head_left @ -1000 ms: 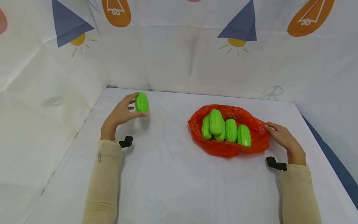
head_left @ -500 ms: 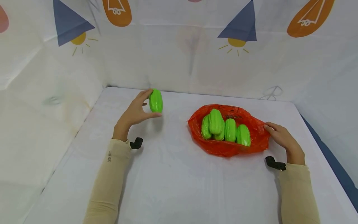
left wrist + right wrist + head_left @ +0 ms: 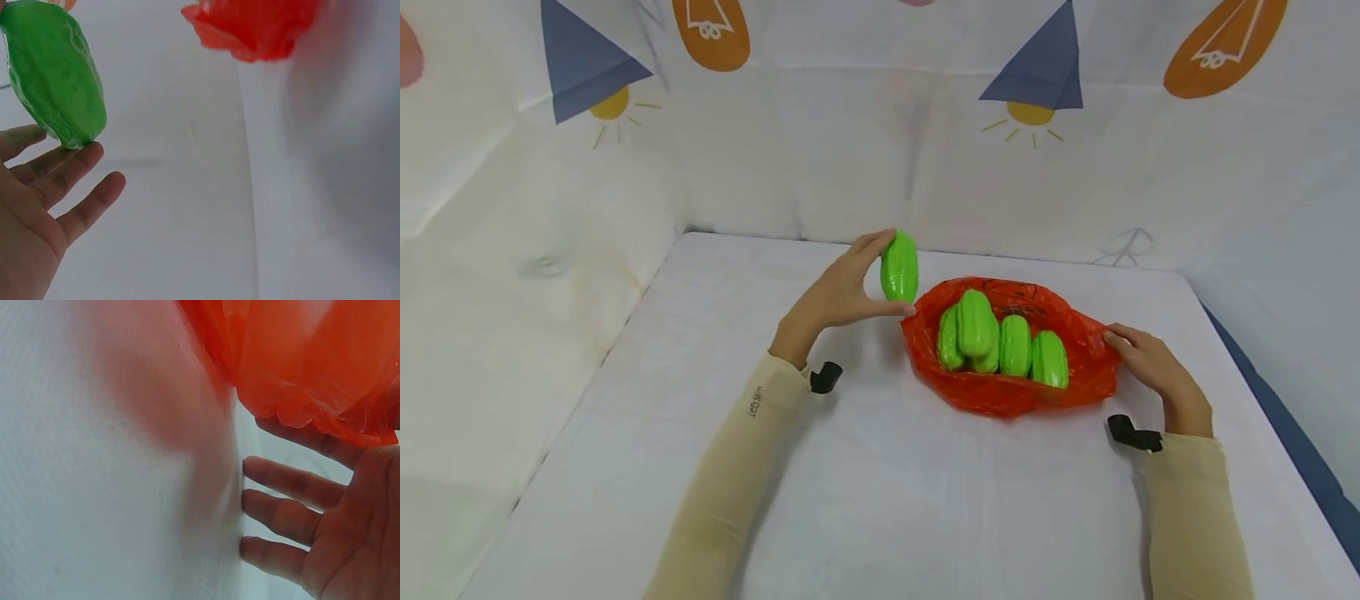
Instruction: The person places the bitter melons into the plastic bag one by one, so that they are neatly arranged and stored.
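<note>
In the head view my left hand (image 3: 837, 293) pinches a glossy bright green, oblong, ribbed piece (image 3: 899, 268) between thumb and fingers, raised just off the left rim of a red plastic bag (image 3: 1000, 403). From the left wrist the same green piece (image 3: 56, 75) shows a shiny surface, fingertips at its lower end. The bag lies with its mouth spread, and several similar green pieces (image 3: 976, 325) sit inside. At its right end my right hand (image 3: 1150, 363) holds the bag's edge. In the right wrist view the red plastic (image 3: 312, 369) meets the thumb side, the other fingers (image 3: 281, 512) extended.
A white-covered table (image 3: 880, 500) spreads beneath everything. White cloth (image 3: 850, 150) with printed lamps and bulbs hangs behind its back edge and continues at the left. Small black devices (image 3: 826, 377) are worn at both wrists.
My left hand has carried the green piece rightward from the table's left side to beside the bag's left rim. The right hand and the bag stay nearly where they were.
</note>
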The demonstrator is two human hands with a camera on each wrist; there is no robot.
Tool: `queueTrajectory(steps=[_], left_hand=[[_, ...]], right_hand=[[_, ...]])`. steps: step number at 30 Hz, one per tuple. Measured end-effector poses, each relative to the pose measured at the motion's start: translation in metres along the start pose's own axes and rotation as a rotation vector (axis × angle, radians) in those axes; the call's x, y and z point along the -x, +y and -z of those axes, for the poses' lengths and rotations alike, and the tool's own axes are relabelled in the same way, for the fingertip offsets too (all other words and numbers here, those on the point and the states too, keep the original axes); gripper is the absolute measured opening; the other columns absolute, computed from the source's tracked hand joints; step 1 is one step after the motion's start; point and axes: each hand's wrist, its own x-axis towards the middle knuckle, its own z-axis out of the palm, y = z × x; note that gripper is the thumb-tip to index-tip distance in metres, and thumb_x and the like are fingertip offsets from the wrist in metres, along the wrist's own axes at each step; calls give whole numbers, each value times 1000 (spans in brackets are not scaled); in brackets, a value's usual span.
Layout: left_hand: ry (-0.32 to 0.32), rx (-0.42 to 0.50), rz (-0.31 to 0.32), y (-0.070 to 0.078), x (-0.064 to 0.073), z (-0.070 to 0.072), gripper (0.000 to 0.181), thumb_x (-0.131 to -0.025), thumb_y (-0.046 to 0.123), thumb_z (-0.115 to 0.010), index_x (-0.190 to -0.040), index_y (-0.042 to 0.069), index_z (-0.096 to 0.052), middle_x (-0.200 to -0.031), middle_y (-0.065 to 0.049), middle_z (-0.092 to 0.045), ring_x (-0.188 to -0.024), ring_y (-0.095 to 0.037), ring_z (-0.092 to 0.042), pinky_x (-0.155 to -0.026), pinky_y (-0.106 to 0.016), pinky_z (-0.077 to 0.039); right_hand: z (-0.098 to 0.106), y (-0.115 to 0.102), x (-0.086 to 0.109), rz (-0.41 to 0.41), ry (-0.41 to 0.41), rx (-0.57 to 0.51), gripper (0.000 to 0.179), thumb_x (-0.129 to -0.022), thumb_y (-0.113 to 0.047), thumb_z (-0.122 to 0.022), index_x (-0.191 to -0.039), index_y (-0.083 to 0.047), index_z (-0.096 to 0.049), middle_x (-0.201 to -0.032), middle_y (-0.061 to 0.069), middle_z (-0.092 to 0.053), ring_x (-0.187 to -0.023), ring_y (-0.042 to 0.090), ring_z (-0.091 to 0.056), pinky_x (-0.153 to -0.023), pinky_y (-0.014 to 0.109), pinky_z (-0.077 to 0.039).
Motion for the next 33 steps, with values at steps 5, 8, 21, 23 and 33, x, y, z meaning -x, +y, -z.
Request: queueTrajectory(steps=[5, 8, 21, 23, 33], left_hand=[[-35, -44, -47, 23, -20, -16, 112, -73, 66, -74, -158, 22, -17, -162, 3, -22, -142, -21, -37, -112, -47, -39], [-79, -84, -84, 39, -31, -30, 112, -74, 67, -73, -159, 21, -16, -162, 1, -21, -139, -24, -41, -110, -45, -42], [-359, -355, -126, 89, -68, -98, 110, -77, 81, -55, -159, 23, -9, -164, 0, -16, -145, -19, -32, -118, -42, -31], [-389, -386, -130, 91, -70, -106, 111, -76, 83, -52, -159, 24, -8, -164, 0, -16, -146, -19, -29, -119, -44, -28], [-461, -556, -102, 91, -70, -125, 116, -75, 86, -49, -159, 18, -7, -165, -3, -12, -151, -20, -18, -122, -50, -18]], right_hand=[[2, -3, -4, 22, 12, 26, 74, -104, -49, -24, -149, 10, -24, -149, 38, -26, -135, 57, -23, -104, 74, -27], [3, -4, -4, 20, 11, 28, 73, -104, -49, -24, -149, 9, -25, -149, 38, -26, -135, 57, -23, -104, 74, -27], [1, -3, -1, 33, 28, 30, 71, -105, -46, -24, -148, 10, -26, -148, 39, -26, -134, 57, -24, -104, 74, -27], [1, -3, -1, 33, 30, 29, 71, -105, -46, -24, -148, 10, -26, -148, 39, -27, -134, 57, -24, -104, 74, -27], [0, 0, -1, 17, 24, 24, 71, -105, -47, -24, -148, 9, -27, -148, 38, -28, -134, 56, -25, -104, 74, -28]])
